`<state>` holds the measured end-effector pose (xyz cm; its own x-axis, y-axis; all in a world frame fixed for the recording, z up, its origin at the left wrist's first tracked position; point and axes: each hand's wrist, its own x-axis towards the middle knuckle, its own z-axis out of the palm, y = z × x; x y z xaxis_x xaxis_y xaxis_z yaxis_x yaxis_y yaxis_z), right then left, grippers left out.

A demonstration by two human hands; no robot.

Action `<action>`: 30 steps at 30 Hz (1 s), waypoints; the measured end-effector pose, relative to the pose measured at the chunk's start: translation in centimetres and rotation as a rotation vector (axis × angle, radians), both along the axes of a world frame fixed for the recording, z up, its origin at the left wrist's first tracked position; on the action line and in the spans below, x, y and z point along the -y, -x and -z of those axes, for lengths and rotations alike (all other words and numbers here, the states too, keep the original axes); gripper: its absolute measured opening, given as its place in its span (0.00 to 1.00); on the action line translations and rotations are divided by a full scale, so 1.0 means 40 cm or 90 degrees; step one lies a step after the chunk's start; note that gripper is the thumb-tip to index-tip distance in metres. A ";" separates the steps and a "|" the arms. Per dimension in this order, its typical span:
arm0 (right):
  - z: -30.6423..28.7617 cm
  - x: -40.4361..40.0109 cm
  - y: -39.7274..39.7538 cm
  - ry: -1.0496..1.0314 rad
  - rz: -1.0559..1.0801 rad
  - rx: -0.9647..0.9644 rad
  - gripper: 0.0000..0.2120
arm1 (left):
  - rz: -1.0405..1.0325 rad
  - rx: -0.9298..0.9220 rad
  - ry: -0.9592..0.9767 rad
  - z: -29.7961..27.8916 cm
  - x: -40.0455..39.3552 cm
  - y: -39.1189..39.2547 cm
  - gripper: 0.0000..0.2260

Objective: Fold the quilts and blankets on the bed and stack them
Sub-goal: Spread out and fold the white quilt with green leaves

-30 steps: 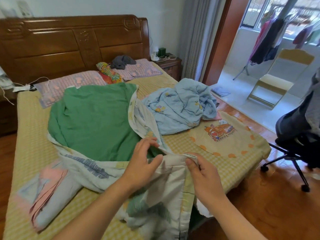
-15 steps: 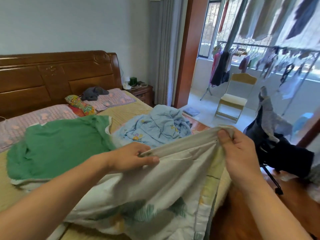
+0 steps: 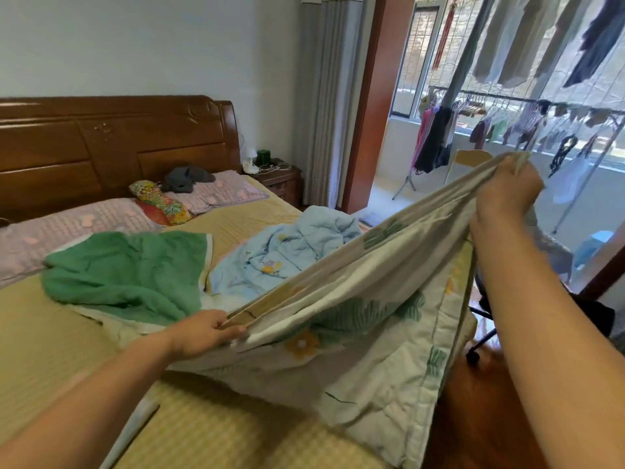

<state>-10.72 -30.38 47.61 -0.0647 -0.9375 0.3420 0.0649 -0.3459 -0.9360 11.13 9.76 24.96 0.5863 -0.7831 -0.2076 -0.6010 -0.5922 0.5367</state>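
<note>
Floral quilt (image 3: 355, 333) edge stretches taut between gripping left fingers (image 3: 233, 331) and right fingers (image 3: 514, 170).

Two bare hands are in view, the left hand (image 3: 206, 330) and the right hand (image 3: 507, 189), one at each end of a stretched fabric edge. Two quilts show: one white quilt with a green leaf print and green backing (image 3: 355, 319), and one crumpled pale blue quilt with small flower motifs (image 3: 287, 252). On the one bed with a yellow checked cover (image 3: 50, 340) lie two flat lilac pillows with pink patches (image 3: 67, 228) (image 3: 223, 191), one small bright floral cushion (image 3: 162, 201) and one dark grey bundle of cloth (image 3: 186, 177). There is one carved brown wooden headboard (image 3: 111, 143), one wooden bedside table (image 3: 280, 179) and one pale folding chair (image 3: 468, 160).
</note>
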 end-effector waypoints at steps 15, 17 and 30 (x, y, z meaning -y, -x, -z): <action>0.456 0.022 -0.102 -0.144 -0.104 -0.330 0.12 | -0.193 0.043 0.064 0.290 -0.353 0.180 0.20; 0.503 0.043 -0.100 -0.164 -0.139 -0.349 0.11 | -0.269 0.029 0.082 0.294 -0.354 0.200 0.22; 0.956 0.265 0.196 -0.005 -0.535 -1.117 0.12 | -0.281 -0.088 -0.238 0.389 -0.133 0.622 0.08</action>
